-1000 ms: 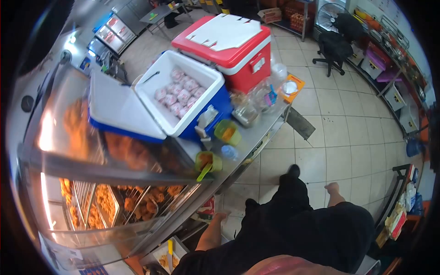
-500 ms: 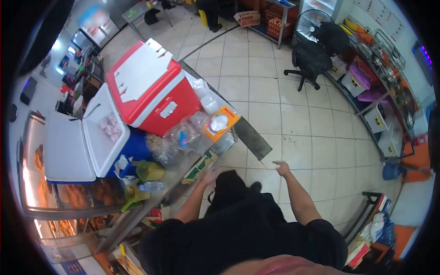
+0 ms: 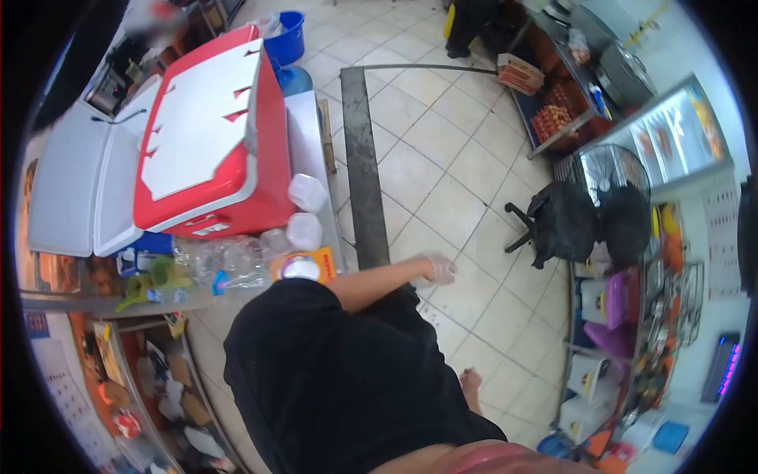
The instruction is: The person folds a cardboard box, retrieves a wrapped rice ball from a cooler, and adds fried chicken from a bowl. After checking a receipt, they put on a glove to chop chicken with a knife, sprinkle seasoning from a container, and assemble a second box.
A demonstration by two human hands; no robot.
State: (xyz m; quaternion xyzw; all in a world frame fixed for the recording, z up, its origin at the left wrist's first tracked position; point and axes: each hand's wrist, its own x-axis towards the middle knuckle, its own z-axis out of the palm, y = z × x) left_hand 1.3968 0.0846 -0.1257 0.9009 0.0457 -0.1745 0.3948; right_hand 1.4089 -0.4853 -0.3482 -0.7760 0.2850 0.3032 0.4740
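Note:
My left hand [image 3: 438,270], in what looks like a clear plastic glove, is held out over the tiled floor in front of my body. Its fingers are loosely bent and apart, and no object shows in them. Lower down, my right hand [image 3: 470,381] hangs beside my body, partly hidden by my dark clothing; its visible fingers look loose, with nothing in them. Left of my left arm, an orange box [image 3: 326,265] lies at the counter corner beside white plastic tubs [image 3: 304,231] and clear plastic bags [image 3: 233,261]. Neither hand touches these.
A large red cooler [image 3: 264,174] with a white lid stands on the counter, with an open white-lined cooler [image 3: 67,189] beside it. Rightward are a black office chair [image 3: 562,223], a fan [image 3: 608,170] and loaded shelves [image 3: 620,340]. Another person's dark-clothed legs [image 3: 471,28] stand at the back.
My body and view have turned rightward. My left hand has moved away from the counter side, out over the floor; my right hand has dropped closer to my body. The coolers now appear farther left.

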